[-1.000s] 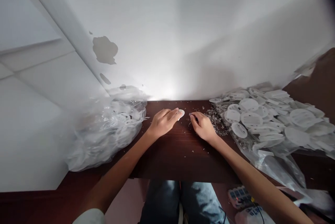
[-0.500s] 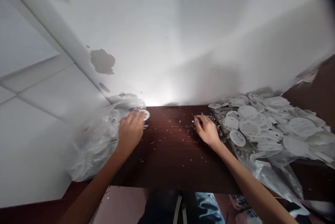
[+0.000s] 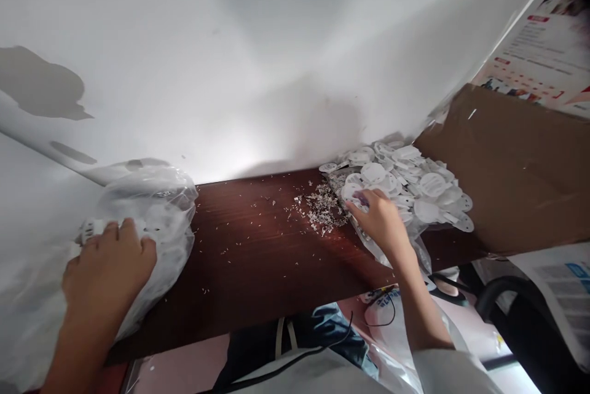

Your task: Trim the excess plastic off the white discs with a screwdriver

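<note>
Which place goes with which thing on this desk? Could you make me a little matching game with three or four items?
Things:
1. left hand
2. right hand
3. shavings
4. cardboard

Places:
A. leaning at the far right, beside the pile of white discs
B. scattered on the dark wooden desk, just left of the disc pile
C. resting on the clear plastic bag at the left
D. reaching into the pile of white discs

Pairs: 1-C, 2-D, 3-B, 4-A

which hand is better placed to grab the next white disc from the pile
Right. The right hand already rests on the near edge of the pile of white discs, fingertips on one. The left hand is across the table, on the plastic bag.
</note>
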Motion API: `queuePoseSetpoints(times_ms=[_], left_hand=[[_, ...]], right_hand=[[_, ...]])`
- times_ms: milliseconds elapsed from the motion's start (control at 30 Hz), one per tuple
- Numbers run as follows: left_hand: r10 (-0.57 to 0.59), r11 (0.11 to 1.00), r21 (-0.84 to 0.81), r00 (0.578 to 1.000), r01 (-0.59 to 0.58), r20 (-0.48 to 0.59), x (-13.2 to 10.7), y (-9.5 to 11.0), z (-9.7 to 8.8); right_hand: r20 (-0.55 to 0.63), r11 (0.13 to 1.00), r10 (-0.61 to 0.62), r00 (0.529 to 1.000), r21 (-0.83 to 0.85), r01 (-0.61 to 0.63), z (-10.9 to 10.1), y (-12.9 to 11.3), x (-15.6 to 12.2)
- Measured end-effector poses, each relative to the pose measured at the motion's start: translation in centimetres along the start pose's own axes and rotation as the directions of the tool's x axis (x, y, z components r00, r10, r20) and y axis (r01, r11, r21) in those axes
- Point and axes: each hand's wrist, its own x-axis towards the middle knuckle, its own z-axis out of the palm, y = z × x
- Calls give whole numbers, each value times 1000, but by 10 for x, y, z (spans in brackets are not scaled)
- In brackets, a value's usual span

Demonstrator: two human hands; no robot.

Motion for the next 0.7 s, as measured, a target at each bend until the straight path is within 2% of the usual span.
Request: queuePoseSetpoints(times_ms=[67,100,133,167,233,267,300,367,433,500,533,567,600,633,700], left_hand=[[-74,980,176,989,96,-127,-11,47,0],[-54,975,208,989,83,-138,-17,71,3],[5,984,177,990,20,-142,-23,94,9],[62,994,93,989,-49,-133,-28,115,18],[146,976,-159,989,-148,-24,-37,150,41],[156,946,-298,985,-128,71,-41,163,52],[144,902,-428,972,-52,186,-44,174,63],[143,767,-618,892,174,429,-46,194,81],[177,592,-698,781,402,599,-44,210,95],[261,395,-708,667,586,698,-39,225,106],[311,302,-701,629,646,713,-36,231,111],[342,224,-699,617,679,709,-33,236,117],[341,173,-714,639,679,690,-30,239,123],[307,143,-746,687,651,658,-29,240,129],[197,132,-804,780,579,594,-26,236,139]], right_hand=[[22,996,69,997,-50,-68,-2,15,-21],[26,989,116,993,-98,-113,1,21,-30],[38,979,151,988,-146,-144,5,24,-37],[45,969,176,983,-185,-165,10,26,-43],[46,958,187,981,-230,-172,18,25,-51],[24,957,179,984,-238,-168,20,23,-54],[-10,959,160,987,-236,-158,21,21,-58],[-92,973,89,992,-206,-106,19,16,-67],[-123,988,-26,992,-155,7,17,12,-78],[-48,981,-178,983,-89,173,17,6,-87],[18,967,-250,968,-50,251,18,2,-90],[88,950,-311,946,-9,313,20,-3,-91],[149,935,-353,924,30,353,24,-7,-90],[182,927,-374,909,65,369,27,-12,-88],[154,937,-345,926,119,329,36,-19,-81]])
